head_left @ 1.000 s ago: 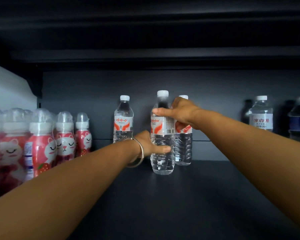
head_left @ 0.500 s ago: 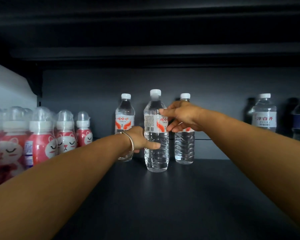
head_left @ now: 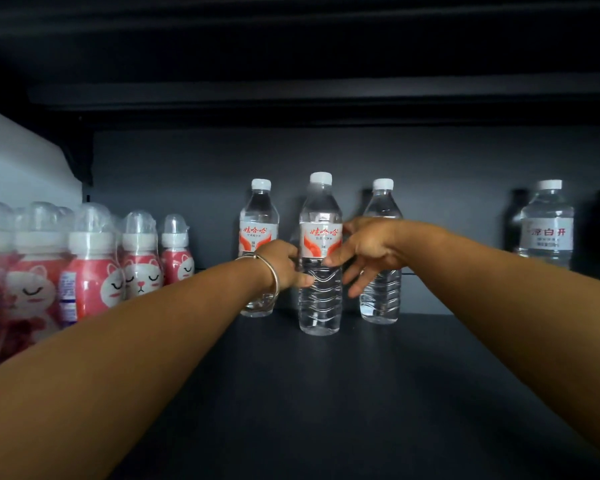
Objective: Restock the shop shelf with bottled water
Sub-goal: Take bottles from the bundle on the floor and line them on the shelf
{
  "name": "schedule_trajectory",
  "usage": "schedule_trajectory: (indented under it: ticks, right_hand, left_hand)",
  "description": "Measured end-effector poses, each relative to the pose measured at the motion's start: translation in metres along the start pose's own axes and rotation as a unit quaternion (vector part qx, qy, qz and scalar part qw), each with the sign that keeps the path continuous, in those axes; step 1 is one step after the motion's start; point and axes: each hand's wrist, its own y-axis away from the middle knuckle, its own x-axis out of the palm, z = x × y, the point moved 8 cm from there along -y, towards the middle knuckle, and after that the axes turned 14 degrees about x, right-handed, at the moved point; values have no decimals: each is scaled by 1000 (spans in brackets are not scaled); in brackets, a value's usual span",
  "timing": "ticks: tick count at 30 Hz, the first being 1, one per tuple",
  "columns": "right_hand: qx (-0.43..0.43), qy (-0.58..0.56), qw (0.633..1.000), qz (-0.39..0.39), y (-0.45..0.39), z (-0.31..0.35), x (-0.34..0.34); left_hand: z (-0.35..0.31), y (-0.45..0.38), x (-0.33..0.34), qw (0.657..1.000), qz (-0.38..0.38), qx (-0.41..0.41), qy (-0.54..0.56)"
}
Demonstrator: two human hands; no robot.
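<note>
Head view. Nearest: bare dark shelf (head_left: pixel 326 393), matte, flat, smooth. Two bare forearms reaching in over it from the lower corners. Thin silver bangle (head_left: pixel 269 271) on left wrist.

Left hand (head_left: pixel 284 263) against the left side of middle water bottle (head_left: pixel 320 258), thumb tip lying on the ribbed clear plastic just under the label; other fingers hidden behind bottle, so a full grip cannot be told. Right hand (head_left: pixel 368 252) at the bottle's right side, thumb tip touching at the label's lower edge, remaining fingers spread and hanging loose, not wrapped round.

Middle water bottle upright on shelf, slightly forward of its neighbours, white screw cap, clear body with wavy ribs below, white label with red-orange swoosh and red characters 娃哈哈 facing front. Small print under it unreadable.

Further back, same brand: left water bottle (head_left: pixel 259 244) partly behind left wrist, label 娃哈哈 readable; right water bottle (head_left: pixel 381 251) behind right hand, label hidden. Both upright near the grey back panel.

Far left: row of red drink bottles (head_left: pixel 94 268), shrink-wrapped, clear domed caps, cartoon sleepy-face animal print, blurred toward the edge. Far right: wider clear bottle (head_left: pixel 547 226), white cap, pale label reading 凉白开, first character blurred. Beyond it a dark blue bottle at frame edge, detail not clear. Dark upper shelf overhead.
</note>
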Motion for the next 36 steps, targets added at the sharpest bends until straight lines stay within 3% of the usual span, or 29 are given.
schedule_trajectory:
  ticks: [16,26,36]
  right_hand:
    - [3,-39,999,34,-17,7,11]
    - [-12,-75,996,-46,-42,20,25]
    - [-19,-89,990,-104,-49,22,30]
  left_hand:
    - [26,-6,-13,993,22,-8,-118]
    - [27,-9,-28,992,-36,-20,-120]
    - [29,5,-19,973,49,-22,-225]
